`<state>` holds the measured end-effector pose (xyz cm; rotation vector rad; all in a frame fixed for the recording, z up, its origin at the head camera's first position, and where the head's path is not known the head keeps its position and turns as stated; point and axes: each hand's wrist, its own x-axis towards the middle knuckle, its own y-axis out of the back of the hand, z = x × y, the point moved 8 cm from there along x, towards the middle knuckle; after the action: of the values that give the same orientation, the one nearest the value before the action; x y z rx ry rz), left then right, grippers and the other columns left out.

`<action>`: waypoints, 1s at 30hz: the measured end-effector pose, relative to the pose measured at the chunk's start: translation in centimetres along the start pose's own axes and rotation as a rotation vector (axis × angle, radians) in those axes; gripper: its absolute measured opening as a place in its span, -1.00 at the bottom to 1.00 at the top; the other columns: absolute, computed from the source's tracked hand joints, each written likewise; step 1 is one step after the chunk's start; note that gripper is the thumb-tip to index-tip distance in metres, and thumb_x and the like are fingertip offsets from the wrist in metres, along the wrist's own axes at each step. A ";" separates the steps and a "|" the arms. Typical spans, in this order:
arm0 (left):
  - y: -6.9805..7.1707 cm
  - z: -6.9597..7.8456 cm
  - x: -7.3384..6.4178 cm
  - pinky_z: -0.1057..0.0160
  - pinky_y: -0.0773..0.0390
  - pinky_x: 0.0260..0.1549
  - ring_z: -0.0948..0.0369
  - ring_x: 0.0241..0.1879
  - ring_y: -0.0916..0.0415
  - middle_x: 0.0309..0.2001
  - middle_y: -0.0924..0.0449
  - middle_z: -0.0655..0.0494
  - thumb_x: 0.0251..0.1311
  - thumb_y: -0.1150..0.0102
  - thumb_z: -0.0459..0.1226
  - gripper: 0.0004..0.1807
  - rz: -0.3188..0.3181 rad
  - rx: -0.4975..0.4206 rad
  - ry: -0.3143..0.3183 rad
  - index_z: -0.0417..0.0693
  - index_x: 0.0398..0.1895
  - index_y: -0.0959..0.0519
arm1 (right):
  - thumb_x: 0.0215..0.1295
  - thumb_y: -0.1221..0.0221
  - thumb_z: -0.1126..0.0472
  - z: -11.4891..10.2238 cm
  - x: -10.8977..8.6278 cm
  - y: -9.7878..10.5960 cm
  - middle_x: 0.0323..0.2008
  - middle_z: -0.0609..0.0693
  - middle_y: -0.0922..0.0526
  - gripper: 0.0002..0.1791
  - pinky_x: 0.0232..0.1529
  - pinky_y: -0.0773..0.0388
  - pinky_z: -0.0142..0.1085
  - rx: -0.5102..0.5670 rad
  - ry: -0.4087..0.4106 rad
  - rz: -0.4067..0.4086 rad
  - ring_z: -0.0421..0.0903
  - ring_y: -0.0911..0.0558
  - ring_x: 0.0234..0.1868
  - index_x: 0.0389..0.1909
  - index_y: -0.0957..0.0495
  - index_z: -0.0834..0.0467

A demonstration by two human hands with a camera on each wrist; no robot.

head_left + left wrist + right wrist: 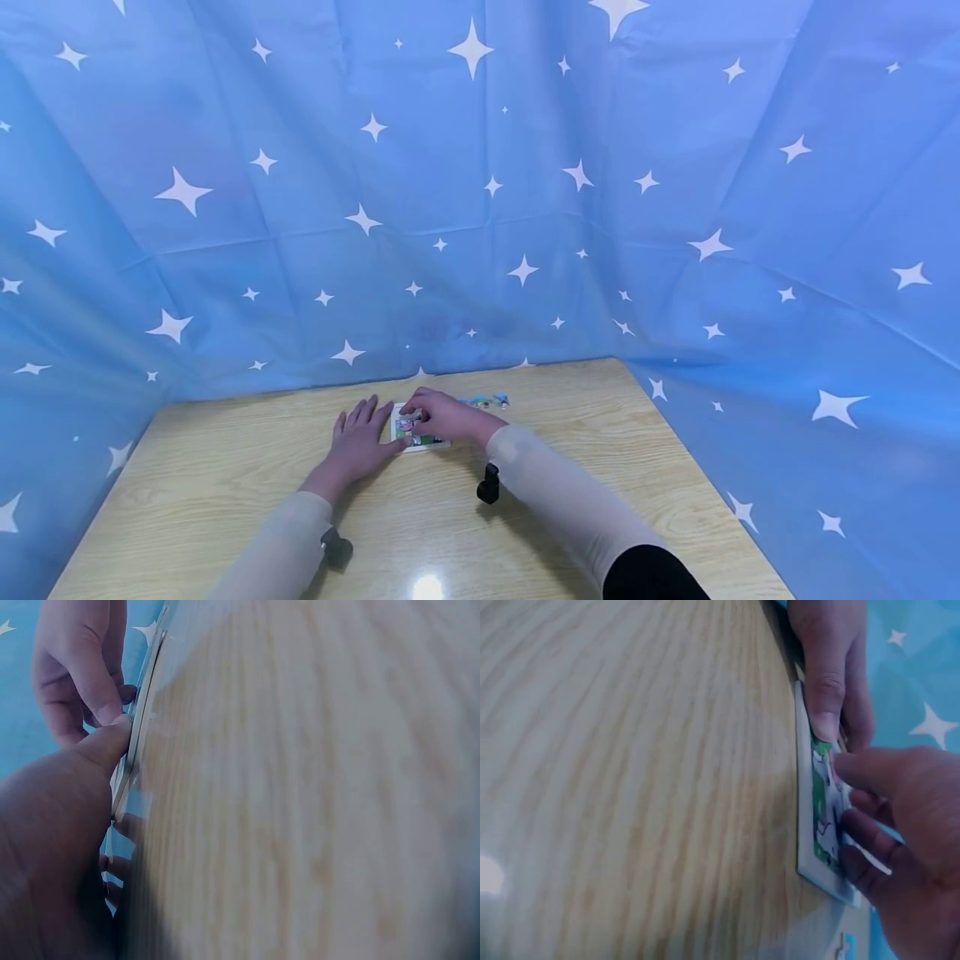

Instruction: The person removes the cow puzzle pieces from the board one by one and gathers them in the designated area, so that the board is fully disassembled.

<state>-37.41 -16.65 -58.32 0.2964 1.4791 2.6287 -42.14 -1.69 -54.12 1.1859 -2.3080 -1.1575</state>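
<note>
A small jigsaw puzzle [424, 441] with a white border and a green, cartoon-like picture lies flat toward the far side of the table. Fingers spread, my left hand [357, 444] rests at its left side, with the thumb on the near edge of the board, as the right wrist view [827, 825] of the puzzle also shows. My right hand [450, 417] bends over the puzzle from the right. Its thumb and fingers are curled together at the picture surface, pinching what looks like a puzzle piece, mostly hidden by the fingers.
Several loose, colourful puzzle pieces [491, 402] lie just right of the puzzle, partly behind the right hand. The wooden table [225, 467] ends at a blue star-patterned curtain [420, 292] at the back and sides.
</note>
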 end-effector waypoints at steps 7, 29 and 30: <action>-0.5 -0.7 0.4 -0.57 0.22 0.56 -0.37 0.71 0.09 0.74 -0.04 -0.36 0.44 -0.23 0.36 0.05 0.001 0.018 -0.001 -0.12 0.74 -0.28 | 0.67 -0.28 0.17 -0.3 0.2 -0.6 0.24 0.01 -0.51 -0.50 0.08 -0.62 -0.36 -0.056 0.000 -0.084 -0.28 -0.60 -0.03 0.53 -0.57 0.11; -0.3 -0.6 0.4 -0.57 0.23 0.57 -0.36 0.72 0.10 0.74 -0.03 -0.35 0.42 -0.26 0.36 0.07 -0.009 0.021 0.009 -0.12 0.74 -0.27 | 0.61 -0.33 0.25 -0.5 0.5 -0.4 0.22 -0.03 -0.54 -0.55 0.14 -0.64 -0.33 -0.019 -0.014 -0.072 -0.19 -0.64 0.06 0.43 -0.61 0.05; -0.3 -0.6 0.4 -0.57 0.23 0.57 -0.36 0.72 0.10 0.74 -0.03 -0.35 0.42 -0.26 0.36 0.07 -0.010 0.020 0.009 -0.12 0.74 -0.27 | 0.60 -0.34 0.26 -0.6 0.5 -0.4 0.21 -0.04 -0.55 -0.55 0.14 -0.64 -0.33 -0.012 -0.017 -0.065 -0.18 -0.65 0.08 0.43 -0.61 0.05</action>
<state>-37.89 -16.88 -58.84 0.2787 1.5062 2.6129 -41.89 -2.49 -54.11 1.2601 -2.2874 -1.2063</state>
